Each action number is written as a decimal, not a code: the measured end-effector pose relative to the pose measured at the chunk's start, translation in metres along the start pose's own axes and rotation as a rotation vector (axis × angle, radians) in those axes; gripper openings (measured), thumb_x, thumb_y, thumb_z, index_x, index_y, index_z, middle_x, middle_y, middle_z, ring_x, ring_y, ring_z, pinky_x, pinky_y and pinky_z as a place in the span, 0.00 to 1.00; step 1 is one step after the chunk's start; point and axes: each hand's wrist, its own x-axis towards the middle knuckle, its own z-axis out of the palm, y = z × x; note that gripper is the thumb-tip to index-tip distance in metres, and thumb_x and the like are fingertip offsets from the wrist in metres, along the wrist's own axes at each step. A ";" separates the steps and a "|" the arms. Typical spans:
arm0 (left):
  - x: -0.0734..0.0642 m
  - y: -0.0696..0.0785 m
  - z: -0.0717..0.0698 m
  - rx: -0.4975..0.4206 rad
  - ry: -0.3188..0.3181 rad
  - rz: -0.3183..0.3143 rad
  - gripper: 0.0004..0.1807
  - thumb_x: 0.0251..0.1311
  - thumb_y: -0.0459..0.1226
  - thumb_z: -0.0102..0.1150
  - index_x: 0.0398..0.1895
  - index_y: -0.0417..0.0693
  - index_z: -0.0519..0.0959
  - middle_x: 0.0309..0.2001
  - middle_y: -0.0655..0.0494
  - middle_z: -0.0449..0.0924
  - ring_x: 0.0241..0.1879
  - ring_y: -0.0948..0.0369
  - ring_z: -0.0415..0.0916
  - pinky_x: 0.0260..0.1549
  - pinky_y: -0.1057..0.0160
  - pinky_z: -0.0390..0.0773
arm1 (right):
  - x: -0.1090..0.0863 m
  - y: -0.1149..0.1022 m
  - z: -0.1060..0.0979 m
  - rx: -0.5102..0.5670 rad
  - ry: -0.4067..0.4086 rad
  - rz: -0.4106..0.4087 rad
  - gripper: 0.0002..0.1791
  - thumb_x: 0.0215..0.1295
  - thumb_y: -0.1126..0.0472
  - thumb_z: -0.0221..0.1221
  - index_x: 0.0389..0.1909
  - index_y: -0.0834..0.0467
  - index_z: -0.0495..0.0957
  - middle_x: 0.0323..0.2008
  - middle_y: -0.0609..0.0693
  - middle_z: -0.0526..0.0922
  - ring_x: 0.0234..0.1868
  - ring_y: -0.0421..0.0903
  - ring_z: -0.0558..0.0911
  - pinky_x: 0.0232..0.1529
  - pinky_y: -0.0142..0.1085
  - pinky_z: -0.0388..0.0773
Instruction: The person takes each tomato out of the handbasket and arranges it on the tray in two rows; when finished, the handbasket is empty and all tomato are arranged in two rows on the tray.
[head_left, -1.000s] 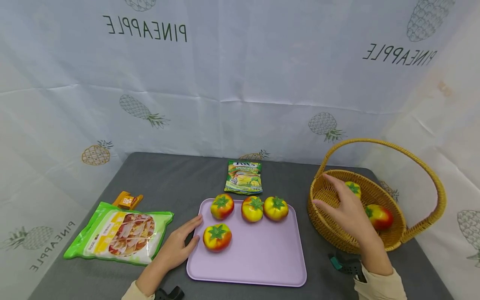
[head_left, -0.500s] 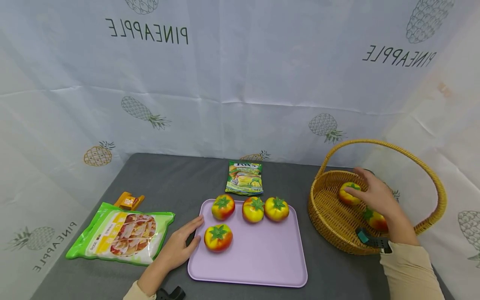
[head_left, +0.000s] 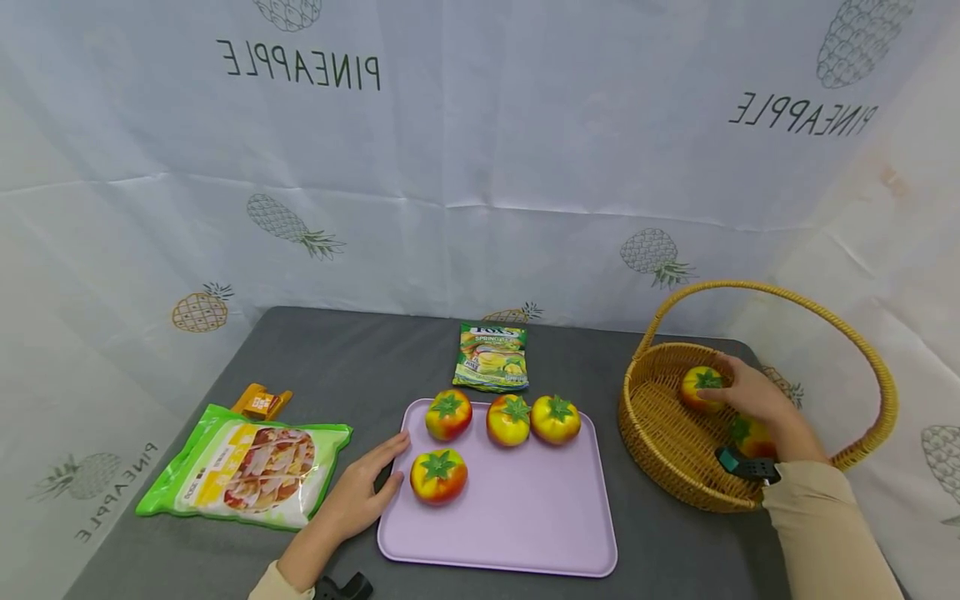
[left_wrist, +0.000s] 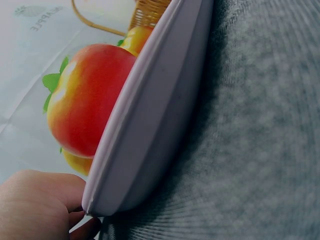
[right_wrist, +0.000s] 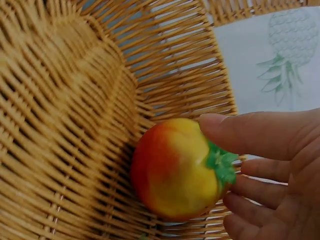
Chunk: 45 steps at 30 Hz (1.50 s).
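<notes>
In the head view, my left hand (head_left: 360, 492) rests against the left edge of a lilac tray (head_left: 517, 533). Its fingers look fairly straight, and the left wrist view shows fingertips touching the tray rim (left_wrist: 125, 95). Several red-and-yellow toy persimmons lie on the tray, one of them a persimmon (head_left: 438, 477) near that hand. Inside the wicker basket (head_left: 667, 467), my right hand (head_left: 750, 392) grips another persimmon (head_left: 699, 389). The right wrist view has the thumb at one side of this persimmon (right_wrist: 175, 170) and curled fingers at the other, beside its green leaves.
A further persimmon (head_left: 750, 435) sits in the basket, partly behind the right wrist. The basket handle (head_left: 817, 312) arches above the right arm. Behind the tray lies a green candy bag (head_left: 491, 358). To the left are a green-and-white food bag (head_left: 247, 471) and a small orange packet (head_left: 261, 403).
My right hand has moved right and deeper into the basket, and its fingers have closed around the persimmon there. The left hand has stayed at the tray edge.
</notes>
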 end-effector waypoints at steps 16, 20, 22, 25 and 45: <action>0.000 0.003 -0.002 0.046 -0.031 -0.042 0.25 0.57 0.34 0.61 0.60 0.43 0.74 0.63 0.52 0.73 0.60 0.53 0.72 0.56 0.51 0.73 | 0.010 0.010 0.006 -0.144 0.045 -0.031 0.48 0.60 0.53 0.62 0.66 0.80 0.48 0.57 0.80 0.60 0.47 0.67 0.71 0.39 0.50 0.72; 0.000 0.002 -0.002 0.041 -0.029 -0.041 0.25 0.57 0.34 0.61 0.60 0.43 0.74 0.63 0.52 0.72 0.60 0.53 0.72 0.59 0.60 0.71 | 0.011 0.003 0.002 -0.166 0.076 -0.065 0.47 0.62 0.50 0.60 0.68 0.77 0.49 0.58 0.78 0.60 0.46 0.65 0.70 0.38 0.48 0.72; 0.000 0.002 -0.002 0.036 -0.023 -0.037 0.25 0.57 0.34 0.61 0.60 0.43 0.74 0.63 0.52 0.72 0.60 0.53 0.72 0.61 0.70 0.65 | 0.010 -0.005 -0.001 -0.176 0.087 -0.067 0.49 0.62 0.46 0.60 0.68 0.75 0.49 0.58 0.79 0.58 0.47 0.67 0.69 0.39 0.52 0.72; 0.000 0.001 -0.002 0.028 -0.017 -0.027 0.25 0.57 0.34 0.62 0.60 0.42 0.74 0.63 0.52 0.73 0.60 0.52 0.72 0.63 0.80 0.54 | 0.006 -0.021 -0.004 -0.192 0.113 -0.082 0.49 0.61 0.44 0.59 0.68 0.75 0.50 0.60 0.81 0.55 0.53 0.74 0.63 0.44 0.62 0.69; 0.001 0.004 -0.002 0.035 -0.036 -0.057 0.25 0.56 0.33 0.62 0.60 0.41 0.74 0.63 0.51 0.73 0.60 0.53 0.72 0.55 0.49 0.72 | -0.039 -0.088 0.021 -0.121 0.216 -0.278 0.45 0.58 0.45 0.63 0.69 0.65 0.58 0.61 0.69 0.64 0.52 0.63 0.71 0.46 0.55 0.73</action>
